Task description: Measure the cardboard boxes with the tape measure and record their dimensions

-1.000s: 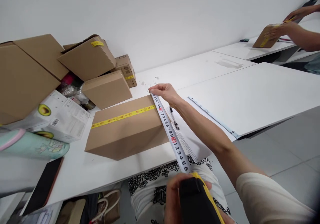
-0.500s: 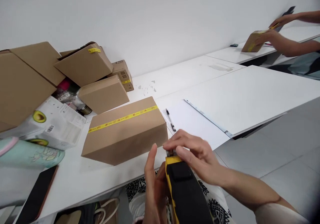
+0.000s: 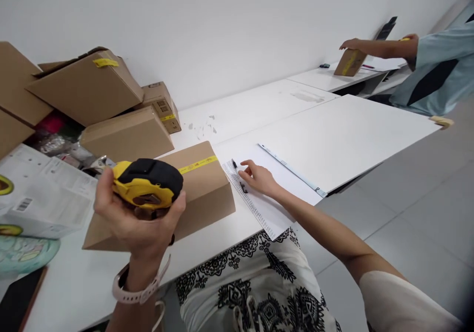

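My left hand [image 3: 137, 213], with a pink watch band at the wrist, is wrapped round a yellow and black tape measure [image 3: 148, 179], raised above the sealed cardboard box [image 3: 207, 203]. No blade is seen drawn out of it. To the right of that box, my right hand [image 3: 259, 178] reaches over a black pen [image 3: 242, 187]. Its thumb and forefinger are slightly apart at the pen, and the pen's middle is partly hidden. Under the pen lies a white sheet [image 3: 285, 179] with a strip of small print along its left edge.
Cardboard boxes [image 3: 92, 87] are piled on the left, beside a white carton with avocado pictures [image 3: 44, 188]. A mint bottle [image 3: 29, 253] and a dark flat device [image 3: 18, 297] lie at the lower left. At the far right a person's arm [image 3: 388, 49] reaches to a small box [image 3: 348, 62].
Both hands were together at the tape measure. My left hand has carried it up and left; my right hand has left it and moved to the pen. The view has shifted right.
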### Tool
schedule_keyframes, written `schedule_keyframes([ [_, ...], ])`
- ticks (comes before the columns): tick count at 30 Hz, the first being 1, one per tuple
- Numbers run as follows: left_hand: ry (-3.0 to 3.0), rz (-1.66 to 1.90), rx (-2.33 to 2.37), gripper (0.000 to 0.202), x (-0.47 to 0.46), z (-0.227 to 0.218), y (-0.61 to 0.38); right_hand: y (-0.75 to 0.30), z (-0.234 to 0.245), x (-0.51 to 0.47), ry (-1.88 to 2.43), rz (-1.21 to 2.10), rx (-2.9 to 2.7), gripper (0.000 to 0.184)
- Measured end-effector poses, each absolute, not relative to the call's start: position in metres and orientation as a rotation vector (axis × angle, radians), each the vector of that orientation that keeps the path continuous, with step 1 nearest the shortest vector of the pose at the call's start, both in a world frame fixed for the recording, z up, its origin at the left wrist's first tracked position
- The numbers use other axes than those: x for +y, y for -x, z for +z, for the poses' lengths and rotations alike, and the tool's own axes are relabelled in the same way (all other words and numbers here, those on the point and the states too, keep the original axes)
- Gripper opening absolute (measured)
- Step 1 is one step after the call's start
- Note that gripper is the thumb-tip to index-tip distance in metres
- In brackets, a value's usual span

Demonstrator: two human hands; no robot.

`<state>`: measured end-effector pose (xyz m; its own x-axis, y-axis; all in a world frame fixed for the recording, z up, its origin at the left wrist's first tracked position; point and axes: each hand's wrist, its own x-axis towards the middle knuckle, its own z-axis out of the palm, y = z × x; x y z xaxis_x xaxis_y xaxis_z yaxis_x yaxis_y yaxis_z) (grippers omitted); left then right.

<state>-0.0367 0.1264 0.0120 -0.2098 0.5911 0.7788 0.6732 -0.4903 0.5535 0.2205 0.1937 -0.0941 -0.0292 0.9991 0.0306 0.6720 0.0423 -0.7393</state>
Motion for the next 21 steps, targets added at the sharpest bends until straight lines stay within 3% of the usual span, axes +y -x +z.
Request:
schedule_keyframes([
  [4,1.916,-1.800,-1.235,0.102,0.158,0.005,0.050,-0.202,-0.090,0.209,1.369,1.011,-1.718,0.047],
  [11,1.854,-1.601,-1.517,0.097,0.204,0.013,0.066,-0.177,-0.084,0.270,0.872,1.392,-1.598,0.067],
  [17,1.803,-1.554,-1.604,0.104,0.215,0.020,0.051,-0.148,-0.084,0.299,0.822,1.492,-1.499,0.068],
  [21,1.858,-1.566,-1.548,0.097,0.234,0.034,0.040,-0.134,-0.076,0.306,0.890,1.521,-1.462,0.070],
])
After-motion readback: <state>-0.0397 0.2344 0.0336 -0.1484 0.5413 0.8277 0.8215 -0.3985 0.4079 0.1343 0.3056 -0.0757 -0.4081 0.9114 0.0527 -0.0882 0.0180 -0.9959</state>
